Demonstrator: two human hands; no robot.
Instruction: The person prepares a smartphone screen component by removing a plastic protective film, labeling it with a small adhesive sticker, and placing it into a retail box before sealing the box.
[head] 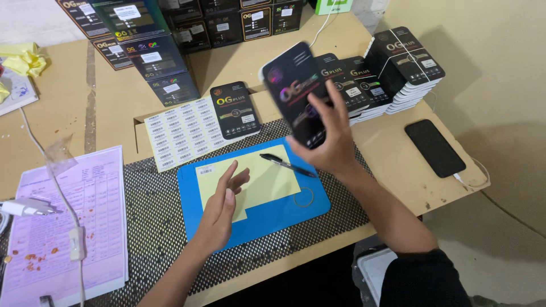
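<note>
My right hand (333,136) holds a flat black package (296,91) with colourful print, raised and tilted above the table. My left hand (219,207) hovers open, fingers apart, over a yellow sheet (267,185) that lies on a blue mat (284,213). A small white barcode sticker (206,170) sits at the sheet's top left corner. A black pen (284,164) rests at the sheet's upper right. One more flat black package (235,110) lies beyond the mat, beside a sheet of barcode labels (183,132).
Stacks of matching black packages (398,68) stand at the far right, dark boxes (165,51) at the back. A black phone (434,147) on a white cable lies right. Pink papers (68,222), a white cable (68,210) and a plug (25,207) sit left. A dotted mat (153,227) covers the table front.
</note>
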